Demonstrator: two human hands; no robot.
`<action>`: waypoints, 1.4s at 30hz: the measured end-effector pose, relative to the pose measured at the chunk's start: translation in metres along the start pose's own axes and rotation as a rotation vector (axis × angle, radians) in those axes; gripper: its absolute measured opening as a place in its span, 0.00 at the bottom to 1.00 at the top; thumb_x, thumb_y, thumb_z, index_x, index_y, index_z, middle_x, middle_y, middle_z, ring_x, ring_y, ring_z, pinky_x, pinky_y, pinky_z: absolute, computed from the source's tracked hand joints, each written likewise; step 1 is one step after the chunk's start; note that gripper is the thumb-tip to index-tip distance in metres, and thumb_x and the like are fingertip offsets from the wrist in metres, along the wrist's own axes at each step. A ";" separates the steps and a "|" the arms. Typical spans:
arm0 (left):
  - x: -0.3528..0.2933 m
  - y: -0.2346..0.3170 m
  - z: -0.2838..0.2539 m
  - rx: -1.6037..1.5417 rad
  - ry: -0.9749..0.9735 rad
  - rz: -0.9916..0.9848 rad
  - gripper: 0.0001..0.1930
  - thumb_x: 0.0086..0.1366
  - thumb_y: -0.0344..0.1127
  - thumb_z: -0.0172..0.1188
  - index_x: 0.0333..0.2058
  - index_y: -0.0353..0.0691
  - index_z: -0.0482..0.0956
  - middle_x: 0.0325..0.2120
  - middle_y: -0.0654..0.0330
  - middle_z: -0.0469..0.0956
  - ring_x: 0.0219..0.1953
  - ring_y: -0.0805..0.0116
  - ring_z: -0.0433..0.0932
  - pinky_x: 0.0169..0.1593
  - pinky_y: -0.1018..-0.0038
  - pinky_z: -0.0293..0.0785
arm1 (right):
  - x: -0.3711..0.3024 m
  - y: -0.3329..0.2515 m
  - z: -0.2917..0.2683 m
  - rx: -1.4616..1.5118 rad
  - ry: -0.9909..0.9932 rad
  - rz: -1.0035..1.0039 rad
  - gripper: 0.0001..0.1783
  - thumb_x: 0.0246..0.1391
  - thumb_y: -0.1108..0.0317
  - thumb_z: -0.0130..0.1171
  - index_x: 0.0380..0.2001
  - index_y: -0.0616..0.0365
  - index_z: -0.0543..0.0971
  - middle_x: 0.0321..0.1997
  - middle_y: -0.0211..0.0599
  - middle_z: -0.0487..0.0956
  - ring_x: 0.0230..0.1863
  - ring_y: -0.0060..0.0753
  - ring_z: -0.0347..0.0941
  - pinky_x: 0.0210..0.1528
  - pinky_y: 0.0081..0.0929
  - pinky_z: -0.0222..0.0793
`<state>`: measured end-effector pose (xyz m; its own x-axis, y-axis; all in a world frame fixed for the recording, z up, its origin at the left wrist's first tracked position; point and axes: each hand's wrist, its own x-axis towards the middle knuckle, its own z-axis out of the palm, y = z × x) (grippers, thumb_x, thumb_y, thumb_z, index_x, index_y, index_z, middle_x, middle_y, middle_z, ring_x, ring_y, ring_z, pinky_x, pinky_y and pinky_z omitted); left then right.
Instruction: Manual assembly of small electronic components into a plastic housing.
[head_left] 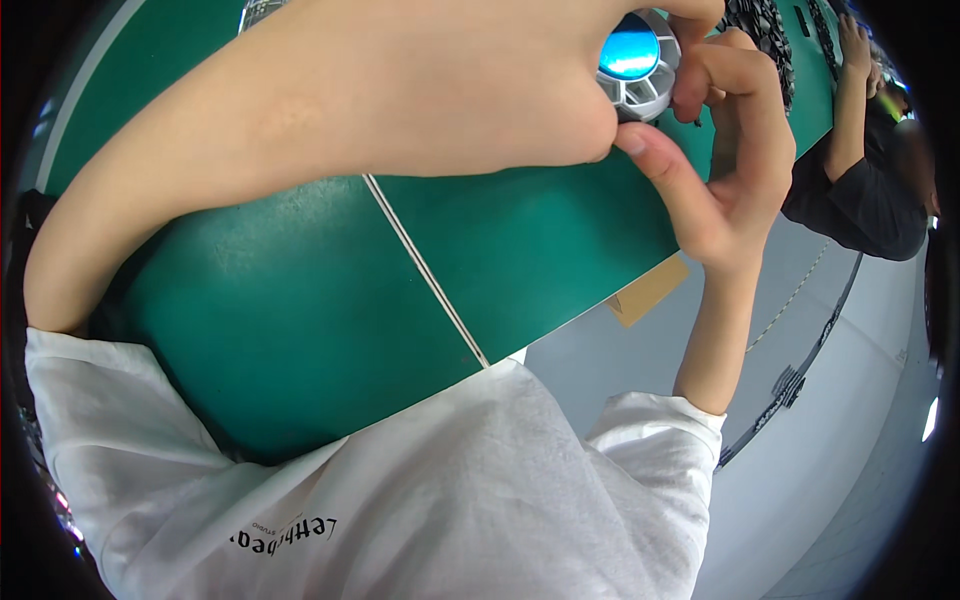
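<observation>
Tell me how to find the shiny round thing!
Start at the big green table. Go to the picture's upper right, where the left hand and right hand meet. Between them is a round, grey, spoked part; its shiny blue centre sets it apart from the black pieces beyond.

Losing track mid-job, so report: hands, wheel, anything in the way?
Left hand around grey wheel, right hand at its rim. Shiny blue centre showing. Left hand hides part of it; no other obstruction seen.
</observation>
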<state>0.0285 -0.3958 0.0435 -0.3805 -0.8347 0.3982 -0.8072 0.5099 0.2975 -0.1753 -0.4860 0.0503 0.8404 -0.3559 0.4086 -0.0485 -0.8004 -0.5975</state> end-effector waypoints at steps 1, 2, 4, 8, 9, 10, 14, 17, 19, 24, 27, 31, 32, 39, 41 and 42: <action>-0.002 -0.001 0.001 0.051 0.017 0.041 0.14 0.51 0.28 0.66 0.40 0.36 0.82 0.32 0.56 0.84 0.24 0.66 0.79 0.28 0.78 0.79 | 0.000 0.002 0.000 0.002 0.000 0.001 0.19 0.40 0.75 0.70 0.38 0.62 0.77 0.35 0.33 0.75 0.35 0.28 0.69 0.45 0.23 0.70; -0.003 -0.002 0.003 0.103 0.035 0.084 0.14 0.52 0.28 0.65 0.39 0.37 0.82 0.31 0.56 0.84 0.23 0.66 0.79 0.28 0.79 0.79 | 0.001 0.003 0.001 -0.006 -0.001 -0.002 0.18 0.41 0.75 0.69 0.38 0.62 0.77 0.35 0.33 0.75 0.36 0.28 0.69 0.45 0.23 0.69; -0.004 -0.004 0.004 0.208 0.075 0.173 0.12 0.52 0.27 0.64 0.38 0.37 0.82 0.30 0.56 0.84 0.22 0.67 0.79 0.26 0.80 0.80 | 0.002 0.003 0.000 -0.029 0.000 -0.011 0.17 0.43 0.76 0.68 0.38 0.61 0.76 0.36 0.33 0.75 0.38 0.28 0.69 0.45 0.22 0.68; 0.008 -0.012 0.000 -0.176 -0.052 0.062 0.17 0.52 0.27 0.63 0.44 0.36 0.79 0.34 0.52 0.82 0.29 0.60 0.78 0.35 0.73 0.77 | -0.005 0.002 -0.005 -0.015 0.042 0.092 0.14 0.47 0.77 0.65 0.39 0.62 0.76 0.36 0.33 0.76 0.37 0.27 0.69 0.43 0.20 0.67; 0.013 -0.015 -0.003 -0.393 -0.132 -0.025 0.21 0.52 0.27 0.62 0.47 0.35 0.78 0.37 0.50 0.81 0.33 0.56 0.77 0.39 0.69 0.75 | -0.004 0.003 -0.008 0.008 0.058 0.142 0.12 0.48 0.77 0.64 0.39 0.63 0.77 0.36 0.33 0.76 0.36 0.26 0.69 0.43 0.20 0.67; 0.017 -0.018 -0.005 -0.610 -0.214 -0.110 0.24 0.51 0.27 0.62 0.50 0.34 0.76 0.40 0.48 0.81 0.37 0.52 0.77 0.44 0.65 0.74 | -0.003 0.004 -0.013 0.031 0.073 0.191 0.11 0.50 0.77 0.63 0.39 0.64 0.77 0.35 0.33 0.76 0.35 0.26 0.69 0.42 0.20 0.67; 0.010 -0.028 0.001 -0.605 -0.223 -0.068 0.25 0.52 0.29 0.63 0.51 0.35 0.76 0.42 0.49 0.80 0.40 0.53 0.76 0.48 0.64 0.72 | -0.017 0.023 -0.045 -0.098 0.246 0.265 0.09 0.53 0.77 0.61 0.39 0.63 0.81 0.33 0.30 0.78 0.31 0.22 0.68 0.38 0.17 0.66; 0.001 -0.038 0.009 -0.614 -0.248 -0.037 0.26 0.52 0.30 0.63 0.52 0.35 0.76 0.44 0.50 0.79 0.43 0.53 0.76 0.51 0.62 0.70 | -0.027 0.044 -0.059 -0.346 0.117 0.290 0.09 0.52 0.76 0.62 0.39 0.61 0.83 0.32 0.28 0.78 0.29 0.20 0.66 0.34 0.17 0.64; -0.005 -0.040 0.012 -0.610 -0.248 -0.042 0.26 0.53 0.32 0.64 0.53 0.36 0.75 0.46 0.50 0.79 0.45 0.53 0.75 0.54 0.61 0.69 | -0.026 0.058 -0.063 -0.497 0.013 0.281 0.10 0.51 0.76 0.63 0.38 0.59 0.84 0.31 0.27 0.78 0.27 0.20 0.65 0.32 0.17 0.62; -0.007 -0.039 0.010 -0.594 -0.329 -0.104 0.29 0.53 0.35 0.64 0.55 0.37 0.74 0.50 0.52 0.77 0.50 0.54 0.73 0.60 0.59 0.63 | -0.019 0.067 -0.055 -0.645 -0.109 0.362 0.10 0.49 0.76 0.63 0.37 0.60 0.84 0.31 0.28 0.78 0.27 0.20 0.63 0.29 0.18 0.59; -0.006 -0.039 0.007 -0.599 -0.361 -0.122 0.29 0.53 0.35 0.65 0.56 0.38 0.74 0.51 0.52 0.76 0.52 0.54 0.72 0.62 0.59 0.61 | -0.018 0.069 -0.052 -0.669 -0.143 0.394 0.09 0.49 0.77 0.63 0.36 0.61 0.84 0.31 0.28 0.78 0.27 0.20 0.63 0.29 0.18 0.58; -0.005 -0.043 0.004 -0.637 -0.388 -0.103 0.28 0.53 0.34 0.65 0.54 0.37 0.74 0.50 0.52 0.77 0.50 0.53 0.73 0.62 0.58 0.62 | -0.017 0.070 -0.053 -0.669 -0.175 0.409 0.09 0.49 0.77 0.63 0.36 0.62 0.83 0.30 0.28 0.77 0.27 0.21 0.63 0.29 0.18 0.59; -0.006 -0.044 0.003 -0.646 -0.394 -0.099 0.28 0.53 0.34 0.65 0.54 0.37 0.74 0.49 0.52 0.78 0.50 0.52 0.73 0.61 0.58 0.63 | -0.017 0.069 -0.054 -0.647 -0.150 0.396 0.08 0.49 0.77 0.63 0.35 0.62 0.83 0.31 0.28 0.77 0.27 0.22 0.63 0.29 0.18 0.59; -0.011 -0.044 0.005 -0.679 -0.392 -0.085 0.26 0.51 0.32 0.65 0.52 0.36 0.75 0.46 0.51 0.79 0.47 0.51 0.75 0.60 0.56 0.64 | -0.022 0.072 -0.049 -0.703 -0.120 0.213 0.06 0.48 0.78 0.64 0.32 0.64 0.81 0.32 0.26 0.78 0.28 0.22 0.65 0.30 0.17 0.60; -0.014 -0.042 0.007 -0.680 -0.390 -0.090 0.26 0.51 0.32 0.65 0.51 0.36 0.75 0.46 0.51 0.80 0.46 0.51 0.75 0.60 0.56 0.65 | -0.024 0.073 -0.046 -0.736 -0.135 0.166 0.05 0.48 0.78 0.64 0.32 0.64 0.81 0.32 0.25 0.78 0.28 0.22 0.65 0.30 0.17 0.60; -0.016 -0.038 0.010 -0.642 -0.327 -0.087 0.25 0.49 0.32 0.66 0.49 0.36 0.76 0.44 0.53 0.80 0.43 0.54 0.76 0.57 0.59 0.68 | -0.024 0.072 -0.047 -0.749 -0.124 0.159 0.06 0.47 0.78 0.64 0.31 0.63 0.81 0.32 0.25 0.78 0.28 0.22 0.65 0.30 0.17 0.60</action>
<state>0.0609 -0.4038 0.0167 -0.5234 -0.8462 0.1000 -0.4548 0.3767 0.8070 -0.2241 -0.5578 0.0294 0.8450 -0.4723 0.2508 -0.4881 -0.8728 0.0013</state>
